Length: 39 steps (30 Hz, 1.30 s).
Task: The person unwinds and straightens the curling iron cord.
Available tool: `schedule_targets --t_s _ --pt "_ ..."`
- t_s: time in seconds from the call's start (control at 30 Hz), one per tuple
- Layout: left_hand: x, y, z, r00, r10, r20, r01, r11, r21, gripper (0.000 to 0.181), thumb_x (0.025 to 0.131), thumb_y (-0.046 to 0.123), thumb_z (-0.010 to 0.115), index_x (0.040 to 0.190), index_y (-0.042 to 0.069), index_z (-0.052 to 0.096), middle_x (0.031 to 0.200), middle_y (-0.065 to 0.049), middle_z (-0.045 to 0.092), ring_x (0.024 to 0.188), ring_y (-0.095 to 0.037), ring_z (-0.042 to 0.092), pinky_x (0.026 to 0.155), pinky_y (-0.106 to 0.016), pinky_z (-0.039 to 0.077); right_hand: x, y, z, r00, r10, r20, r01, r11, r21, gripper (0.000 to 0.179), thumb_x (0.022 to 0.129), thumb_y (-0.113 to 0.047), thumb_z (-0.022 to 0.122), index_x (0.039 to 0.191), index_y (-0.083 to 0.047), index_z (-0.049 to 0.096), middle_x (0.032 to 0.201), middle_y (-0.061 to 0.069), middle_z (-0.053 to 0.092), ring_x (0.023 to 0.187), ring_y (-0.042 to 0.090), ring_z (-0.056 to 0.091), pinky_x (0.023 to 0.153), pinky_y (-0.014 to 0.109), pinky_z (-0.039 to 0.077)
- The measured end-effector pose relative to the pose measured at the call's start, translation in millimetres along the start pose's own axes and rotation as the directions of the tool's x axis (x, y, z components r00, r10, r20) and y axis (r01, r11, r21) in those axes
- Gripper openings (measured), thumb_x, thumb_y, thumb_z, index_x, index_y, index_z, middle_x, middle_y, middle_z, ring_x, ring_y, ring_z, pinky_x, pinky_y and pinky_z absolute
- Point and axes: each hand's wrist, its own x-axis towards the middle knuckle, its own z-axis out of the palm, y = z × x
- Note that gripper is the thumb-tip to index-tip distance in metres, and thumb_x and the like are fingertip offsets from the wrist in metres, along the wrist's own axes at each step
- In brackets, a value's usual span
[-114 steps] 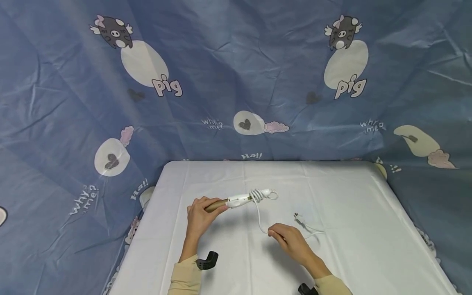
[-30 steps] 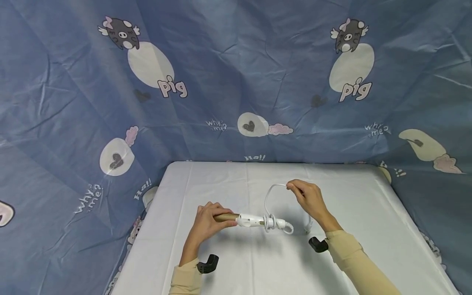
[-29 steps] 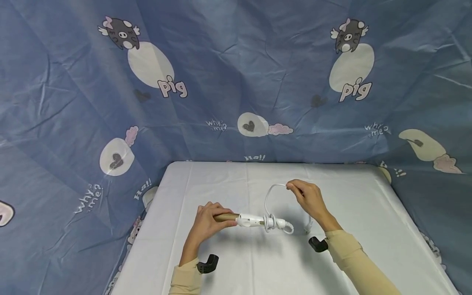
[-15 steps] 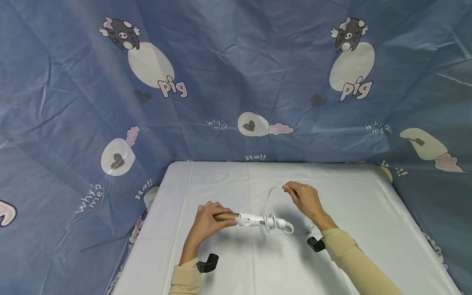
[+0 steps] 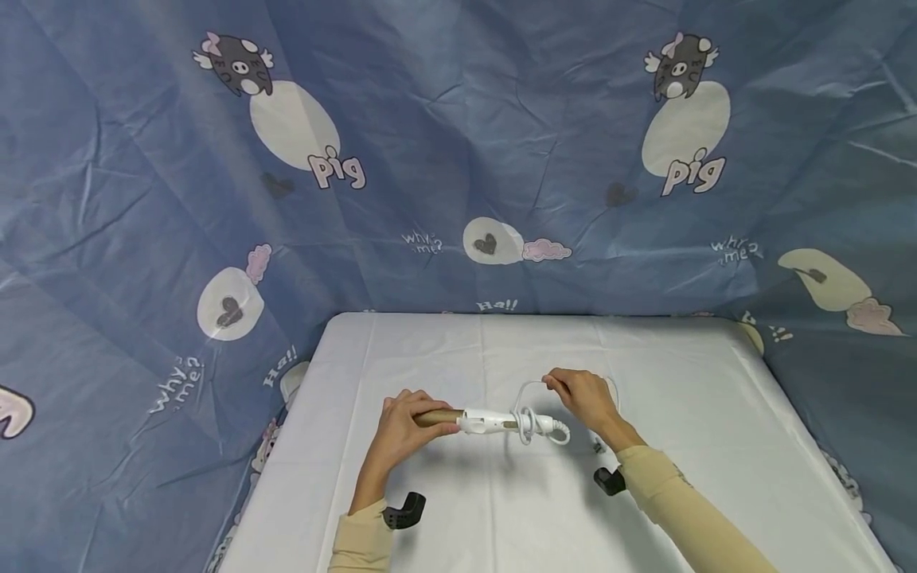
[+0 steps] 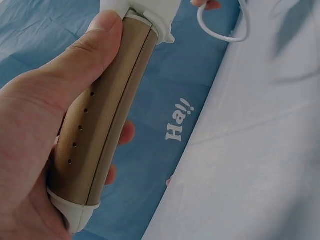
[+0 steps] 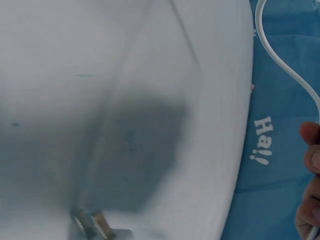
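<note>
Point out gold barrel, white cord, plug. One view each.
Gold barrel (image 6: 105, 112): left wrist view, mid-length, beside the row of holes.
White cord (image 7: 283, 65): right wrist view, the bend at upper right.
Plug (image 7: 103, 225): right wrist view, one prong.

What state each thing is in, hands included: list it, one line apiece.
Iron: raised, roughly level.
Left hand: gripping the iron.
Cord: coiled round one end of the iron, loose beyond the coils.
Right hand: gripping the cord.
Plug: in no socket, bare.
Tablecloth: lightly creased.
Backdrop: wrinkled.
</note>
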Motion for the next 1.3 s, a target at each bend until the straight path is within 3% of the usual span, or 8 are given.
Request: schedule_targets --t_s 0.2,0.47,0.63,0.8,0.97,1.17,1.3 --pt "-0.7 -2.5 2.9 0.999 0.016 -0.036 -0.016 1.000 0.001 0.032 0.063 0.058 0.078 0.090 0.042 0.072 0.082 0.027 0.061 0.074 -0.003 0.045 0.076 -0.031 0.024 -9.6 -2 7 0.999 -0.005 0.044 0.004 1.000 0.023 0.021 0.095 -0.032 0.057 0.085 -0.019 0.071 0.075 -0.003 0.071 0.059 0.005 0.058 0.054 0.026 0.044" --pt "0.1 -4.3 4.0 0.997 -0.002 -0.082 0.004 1.000 0.019 0.037 0.063 0.060 0.077 0.093 0.039 0.073 0.081 0.028 0.061 0.075 -0.001 0.046 0.074 -0.030 0.024 -19.6 -4 13 0.998 0.022 0.054 -0.023 0.999 0.035 0.019 0.093 -0.031 0.059 0.077 -0.024 0.066 0.064 -0.012 0.061 0.052 0.002 0.046 0.051 0.024 0.038" --pt "0.7 -4.5 4.4 0.995 0.009 -0.099 -0.006 0.999 0.036 0.036 0.065 0.058 0.077 0.094 0.037 0.073 0.081 0.022 0.063 0.073 -0.004 0.045 0.073 -0.030 0.023 -25.5 -3 16 0.999 0.015 0.051 -0.015 1.000 0.012 0.012 0.090 -0.028 0.064 0.080 -0.025 0.068 0.063 -0.013 0.059 0.054 0.004 0.047 0.051 0.025 0.038" --pt "1.7 -3.5 4.9 0.992 -0.013 -0.125 0.017 0.999 0.029 0.035 0.066 0.057 0.077 0.094 0.038 0.073 0.081 0.020 0.062 0.073 -0.005 0.044 0.073 -0.031 0.022 -31.5 -3 21 0.999 -0.006 0.053 0.007 1.000 -0.022 0.013 0.084 -0.025 0.069 0.074 -0.019 0.065 0.062 -0.008 0.061 0.054 0.004 0.046 0.049 0.025 0.037" --pt "3.8 -3.1 4.0 0.988 -0.052 -0.143 0.053 0.999 0.007 0.034 0.065 0.060 0.076 0.093 0.041 0.072 0.080 0.022 0.061 0.074 -0.006 0.044 0.074 -0.031 0.021 -40.2 -6 26 0.997 0.004 0.078 -0.002 0.999 -0.032 0.019 0.088 -0.029 0.067 0.073 -0.018 0.072 0.062 -0.007 0.065 0.051 0.003 0.049 0.048 0.022 0.038" --pt "4.5 -2.6 3.4 0.987 -0.068 -0.143 0.067 0.998 -0.011 0.037 0.066 0.060 0.076 0.095 0.037 0.074 0.080 0.021 0.061 0.075 -0.007 0.045 0.076 -0.031 0.021 -50.8 -11 33 0.984 -0.111 0.137 0.109 0.994 0.022 0.014 0.090 -0.030 0.063 0.084 -0.020 0.072 0.071 -0.011 0.068 0.062 0.003 0.060 0.055 0.023 0.045" --pt "5.9 -1.2 2.3 0.986 -0.071 -0.149 0.070 0.997 -0.015 0.038 0.067 0.058 0.076 0.095 0.033 0.075 0.081 0.019 0.062 0.075 -0.008 0.045 0.076 -0.032 0.022 -59.0 -15 39 0.956 -0.239 0.170 0.231 0.971 0.069 0.013 0.091 -0.028 0.062 0.085 -0.020 0.071 0.077 -0.011 0.068 0.071 0.004 0.062 0.063 0.024 0.049"
